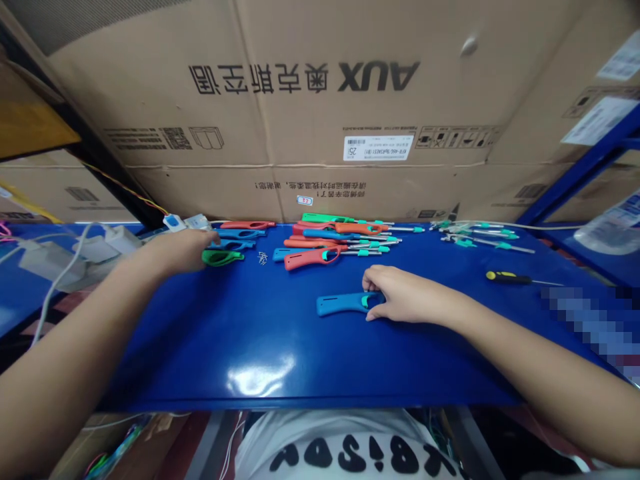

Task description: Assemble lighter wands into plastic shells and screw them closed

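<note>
My right hand (395, 295) has its thumb and fingers closed on the trigger end of a blue long-nosed lighter (340, 304), which lies along the tabletop; the hand hides its front end. Over at the left, my left hand (193, 252) is at the end of a group of lighter handle shells. A blue shell (233, 245) comes out from under its fingers, beside a green shell (225, 257). Most fingers of that hand are hidden, so its grip does not show. Small metal screws (263, 258) lie to the right of these shells.
Several assembled lighters (313, 259) are piled at the back middle. Metal lighter rods with green parts (487, 235) lie back right, near a yellow-black screwdriver (510, 277). White plugs and cables (95, 248) crowd the left. A large cardboard box (300, 133) walls the back of the blue table (225, 333).
</note>
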Tool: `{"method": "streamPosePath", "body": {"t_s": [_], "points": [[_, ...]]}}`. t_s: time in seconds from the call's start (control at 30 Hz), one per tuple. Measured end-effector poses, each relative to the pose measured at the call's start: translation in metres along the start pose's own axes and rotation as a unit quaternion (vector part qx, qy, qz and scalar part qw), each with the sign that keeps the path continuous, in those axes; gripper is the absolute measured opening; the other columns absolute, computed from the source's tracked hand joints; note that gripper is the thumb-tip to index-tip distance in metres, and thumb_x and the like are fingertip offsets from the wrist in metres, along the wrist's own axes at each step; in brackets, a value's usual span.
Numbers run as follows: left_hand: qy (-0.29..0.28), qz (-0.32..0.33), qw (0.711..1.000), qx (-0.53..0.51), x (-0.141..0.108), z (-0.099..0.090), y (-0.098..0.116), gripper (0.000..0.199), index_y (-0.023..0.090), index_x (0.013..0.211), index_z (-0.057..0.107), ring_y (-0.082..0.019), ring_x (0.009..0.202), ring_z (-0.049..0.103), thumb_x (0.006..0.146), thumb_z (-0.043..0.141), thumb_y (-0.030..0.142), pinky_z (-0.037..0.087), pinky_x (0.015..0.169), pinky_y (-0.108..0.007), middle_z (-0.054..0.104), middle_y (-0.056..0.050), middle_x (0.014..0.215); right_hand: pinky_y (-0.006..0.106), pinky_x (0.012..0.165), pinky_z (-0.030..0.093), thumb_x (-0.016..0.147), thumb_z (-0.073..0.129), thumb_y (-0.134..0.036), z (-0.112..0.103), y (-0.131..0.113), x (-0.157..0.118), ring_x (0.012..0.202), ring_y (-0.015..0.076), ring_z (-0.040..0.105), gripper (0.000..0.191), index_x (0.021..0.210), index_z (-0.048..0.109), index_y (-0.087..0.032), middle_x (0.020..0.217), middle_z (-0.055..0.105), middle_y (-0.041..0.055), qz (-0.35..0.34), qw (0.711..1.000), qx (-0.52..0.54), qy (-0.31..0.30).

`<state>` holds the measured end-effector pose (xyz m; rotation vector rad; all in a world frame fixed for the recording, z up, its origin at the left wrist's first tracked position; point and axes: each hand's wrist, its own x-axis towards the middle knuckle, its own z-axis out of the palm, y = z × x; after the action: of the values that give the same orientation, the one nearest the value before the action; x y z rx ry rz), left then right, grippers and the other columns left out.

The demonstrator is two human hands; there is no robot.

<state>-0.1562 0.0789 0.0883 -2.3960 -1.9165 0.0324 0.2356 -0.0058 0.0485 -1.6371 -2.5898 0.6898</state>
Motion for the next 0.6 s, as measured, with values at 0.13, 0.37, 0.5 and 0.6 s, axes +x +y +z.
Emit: {"method": "streamPosePath", "body": {"t_s": [0.13,0.37,0.5,0.6], "points": [[-0.036,0.125,0.990,0.061,-0.028,-0.012,0.058,0.036,0.015,0.118,0.064,-0.024,0.098,0.063,0.083,0.059,0.015,0.048,0.085,-0.033,0.069,-0.010,0.115,0.030,0.075,0.043,0.075,0.082,-0.034,0.000,-0.002,0.000,0.092,0.0236,0.060,0.035,0.097,0.061,-0.017,0.103,0.064,0.0083,-0.024,0.999,-0.030,0.008],[-0.034,0.320,0.942,-0.100,-0.070,0.023,0.165,0.054,0.019,0.139,0.051,-0.031,0.116,0.059,0.093,0.061,0.045,0.048,0.098,-0.044,0.061,-0.013,0.128,0.030,0.077,0.043,0.076,0.083,-0.036,0.009,-0.013,-0.004,0.093,0.0227,0.059,0.038,0.096,0.059,-0.016,0.102,0.063,0.0079,-0.048,0.999,-0.001,0.013],[-0.012,0.354,0.918,-0.178,-0.061,0.055,0.181,0.038,0.017,0.130,0.055,-0.028,0.111,0.057,0.096,0.060,0.035,0.050,0.095,-0.042,0.060,-0.012,0.122,0.028,0.071,0.041,0.073,0.084,-0.042,0.020,-0.015,-0.004,0.089,0.0217,0.058,0.043,0.095,0.056,-0.018,0.099,0.063,0.0062,-0.038,0.998,0.047,0.027],[0.007,0.364,0.908,-0.208,-0.053,0.066,0.180,0.035,0.016,0.126,0.058,-0.028,0.107,0.055,0.097,0.060,0.035,0.049,0.093,-0.043,0.061,-0.012,0.118,0.029,0.070,0.040,0.075,0.082,-0.043,0.024,-0.015,-0.006,0.088,0.0219,0.059,0.041,0.093,0.054,-0.018,0.097,0.063,0.0067,-0.045,0.997,0.048,0.044]]}}
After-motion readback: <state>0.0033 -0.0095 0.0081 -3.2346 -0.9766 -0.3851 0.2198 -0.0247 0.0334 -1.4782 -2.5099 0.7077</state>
